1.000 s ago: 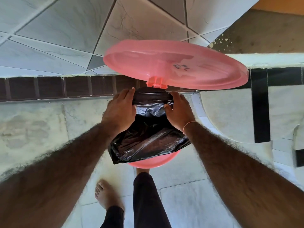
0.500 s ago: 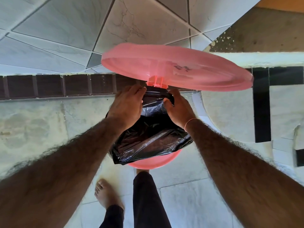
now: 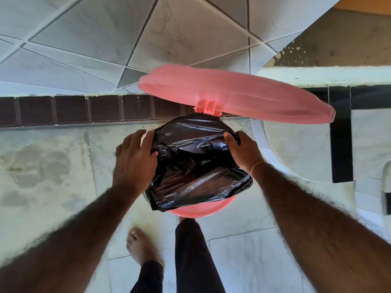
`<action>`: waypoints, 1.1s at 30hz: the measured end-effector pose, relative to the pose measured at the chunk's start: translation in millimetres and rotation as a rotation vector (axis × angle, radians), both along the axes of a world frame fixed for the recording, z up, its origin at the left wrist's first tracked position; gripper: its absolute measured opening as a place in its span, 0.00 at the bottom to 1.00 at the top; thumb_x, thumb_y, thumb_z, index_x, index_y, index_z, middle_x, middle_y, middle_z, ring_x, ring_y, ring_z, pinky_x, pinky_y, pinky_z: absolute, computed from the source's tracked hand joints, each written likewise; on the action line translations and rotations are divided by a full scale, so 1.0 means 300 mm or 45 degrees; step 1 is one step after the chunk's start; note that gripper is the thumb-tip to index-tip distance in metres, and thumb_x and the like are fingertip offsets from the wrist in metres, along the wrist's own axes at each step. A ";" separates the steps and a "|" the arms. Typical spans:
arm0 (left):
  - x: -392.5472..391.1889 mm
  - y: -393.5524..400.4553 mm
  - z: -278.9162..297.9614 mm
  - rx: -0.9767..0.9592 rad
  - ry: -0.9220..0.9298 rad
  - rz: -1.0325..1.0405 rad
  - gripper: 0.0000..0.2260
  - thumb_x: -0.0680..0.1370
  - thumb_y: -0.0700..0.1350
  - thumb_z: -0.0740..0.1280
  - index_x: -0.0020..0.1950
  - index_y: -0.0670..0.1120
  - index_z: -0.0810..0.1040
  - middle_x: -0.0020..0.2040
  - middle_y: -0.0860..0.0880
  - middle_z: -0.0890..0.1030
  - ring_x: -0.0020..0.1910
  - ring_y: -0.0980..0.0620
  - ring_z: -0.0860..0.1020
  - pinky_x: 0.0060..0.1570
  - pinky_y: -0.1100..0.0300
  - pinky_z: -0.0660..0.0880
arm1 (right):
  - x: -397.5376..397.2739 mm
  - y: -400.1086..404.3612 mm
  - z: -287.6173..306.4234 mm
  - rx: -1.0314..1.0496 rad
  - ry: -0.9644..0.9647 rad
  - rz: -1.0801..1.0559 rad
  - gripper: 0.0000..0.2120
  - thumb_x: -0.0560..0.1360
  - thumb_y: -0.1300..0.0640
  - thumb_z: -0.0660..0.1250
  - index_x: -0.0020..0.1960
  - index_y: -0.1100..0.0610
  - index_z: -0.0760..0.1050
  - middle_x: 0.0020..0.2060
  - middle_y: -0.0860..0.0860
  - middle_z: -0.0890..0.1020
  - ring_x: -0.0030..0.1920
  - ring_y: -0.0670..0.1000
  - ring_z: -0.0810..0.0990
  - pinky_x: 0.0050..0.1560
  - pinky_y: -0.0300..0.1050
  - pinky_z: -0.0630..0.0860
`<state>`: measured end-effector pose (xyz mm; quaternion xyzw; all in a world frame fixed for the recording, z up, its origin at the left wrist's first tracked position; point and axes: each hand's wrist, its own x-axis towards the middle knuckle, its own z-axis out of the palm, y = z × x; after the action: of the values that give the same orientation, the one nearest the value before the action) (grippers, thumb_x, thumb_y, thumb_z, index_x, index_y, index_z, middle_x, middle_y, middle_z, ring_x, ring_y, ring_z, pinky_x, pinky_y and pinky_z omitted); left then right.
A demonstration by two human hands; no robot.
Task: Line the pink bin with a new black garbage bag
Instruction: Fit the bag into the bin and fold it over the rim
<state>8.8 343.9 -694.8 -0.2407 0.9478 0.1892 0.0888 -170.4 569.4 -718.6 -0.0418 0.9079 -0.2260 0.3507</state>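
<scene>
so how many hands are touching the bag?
2. Left hand holds the black bag at its left edge; right hand grips its right edge.

floor (image 3: 243, 256): pale marble tiles | wall (image 3: 179, 39): grey tiles | brown tile band (image 3: 69, 111)

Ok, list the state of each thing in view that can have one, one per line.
Pink bin: lid up, near rim still bare.
Lid: open, raised on its hinge at the back.
Black garbage bag: mouth spread over the bin's far rim, near edge loose and crumpled.
Left hand: on the bag's left edge, motion-blurred.
Right hand: gripping the bag's right edge.
</scene>
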 end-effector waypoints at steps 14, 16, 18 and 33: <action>0.191 0.373 0.030 0.092 -0.283 -0.505 0.13 0.68 0.40 0.59 0.46 0.45 0.81 0.42 0.46 0.81 0.43 0.43 0.77 0.45 0.48 0.75 | 0.020 0.010 -0.015 -0.007 -0.015 -0.235 0.27 0.79 0.37 0.51 0.53 0.58 0.77 0.48 0.54 0.79 0.49 0.56 0.76 0.50 0.46 0.68; 0.201 0.359 0.033 0.090 -0.286 -0.555 0.15 0.67 0.39 0.56 0.45 0.45 0.82 0.41 0.46 0.81 0.42 0.43 0.77 0.45 0.48 0.76 | 0.021 0.010 -0.016 -0.007 -0.008 -0.219 0.27 0.79 0.37 0.51 0.53 0.58 0.76 0.48 0.54 0.79 0.49 0.56 0.76 0.50 0.46 0.69; 0.204 0.354 0.037 0.058 -0.248 -0.575 0.16 0.67 0.39 0.55 0.45 0.45 0.81 0.42 0.46 0.81 0.42 0.42 0.77 0.45 0.49 0.75 | 0.025 0.010 -0.016 -0.005 -0.005 -0.222 0.26 0.79 0.36 0.52 0.53 0.58 0.76 0.47 0.54 0.79 0.48 0.56 0.76 0.49 0.46 0.69; 0.090 0.372 0.018 0.015 -0.211 -0.580 0.06 0.65 0.42 0.74 0.41 0.46 0.82 0.36 0.47 0.80 0.37 0.44 0.77 0.42 0.52 0.74 | 0.032 0.002 -0.009 0.026 -0.015 -0.220 0.23 0.78 0.36 0.54 0.47 0.56 0.72 0.38 0.49 0.76 0.39 0.51 0.74 0.43 0.45 0.66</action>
<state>35.9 455.4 -689.5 -0.0351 0.9659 0.1495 0.2082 -160.9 569.9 -721.2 0.0416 0.9082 -0.2465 0.3357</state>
